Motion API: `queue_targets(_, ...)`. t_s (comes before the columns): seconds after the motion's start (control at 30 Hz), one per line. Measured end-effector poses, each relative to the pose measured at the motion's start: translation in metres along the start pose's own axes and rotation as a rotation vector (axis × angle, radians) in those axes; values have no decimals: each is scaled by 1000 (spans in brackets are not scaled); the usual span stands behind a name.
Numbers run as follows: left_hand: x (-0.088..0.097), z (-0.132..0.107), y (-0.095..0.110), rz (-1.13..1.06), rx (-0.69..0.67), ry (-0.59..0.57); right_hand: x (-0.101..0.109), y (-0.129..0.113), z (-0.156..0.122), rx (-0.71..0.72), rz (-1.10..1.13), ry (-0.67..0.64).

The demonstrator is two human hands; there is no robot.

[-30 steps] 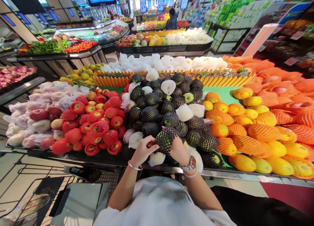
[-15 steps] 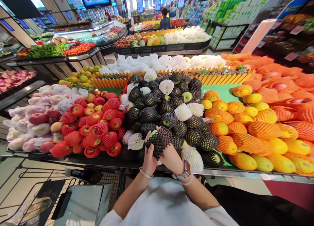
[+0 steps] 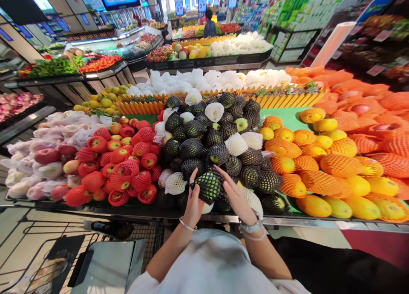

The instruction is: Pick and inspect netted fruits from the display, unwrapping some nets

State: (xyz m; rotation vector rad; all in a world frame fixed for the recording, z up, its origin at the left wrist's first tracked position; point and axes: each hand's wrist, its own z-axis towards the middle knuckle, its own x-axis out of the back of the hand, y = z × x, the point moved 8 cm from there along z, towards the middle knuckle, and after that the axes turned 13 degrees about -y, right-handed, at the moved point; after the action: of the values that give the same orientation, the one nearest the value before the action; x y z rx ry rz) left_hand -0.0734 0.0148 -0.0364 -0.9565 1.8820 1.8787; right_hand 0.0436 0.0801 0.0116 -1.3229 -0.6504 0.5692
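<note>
A green fruit in a black foam net (image 3: 210, 186) is in my left hand (image 3: 193, 208), whose fingers curve around its left side. The fruit's net is stretched, and green skin shows through the holes. At the fruit's right side is my right hand (image 3: 239, 201), fingers straight and open; whether it touches the net I cannot tell. Just beyond both hands lies a pile of black-netted green fruit (image 3: 191, 149), with a few pieces in white foam nets (image 3: 236, 144) among them.
Red-netted apples (image 3: 121, 157) and bagged fruit (image 3: 51, 170) lie to the left. Yellow fruit in orange nets (image 3: 338, 170) fills the right side. A metal shopping cart (image 3: 41, 226) stands at lower left. Behind the pile runs a low yellow fence (image 3: 287, 100). Farther back is a person (image 3: 209, 26).
My right hand has come off the top of the fruit and opened out to its right. The fruit has turned, showing more green through the net. My view has shifted slightly.
</note>
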Motion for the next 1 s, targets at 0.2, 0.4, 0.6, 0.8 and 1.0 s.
queue_targets(0.2, 6, 4, 4, 229, -30, 47, -19, 24, 0, -21, 112, 105)
queue_targets(0.4, -6, 3, 6, 15, 103, 6, -24, 5, -1, 97, 76, -15)
queue_targets(0.6, -21, -1, 14, -49, 117, -104, -13, -6, -5, 156, 43, -99)
queue_targets(0.8, -15, -4, 23, 80, -73, 69, 1, -50, -20, 320, -293, 220)
queue_targets(1.0, -22, -7, 20, 238, -157, 44, -34, -52, -6, 367, -533, 182)
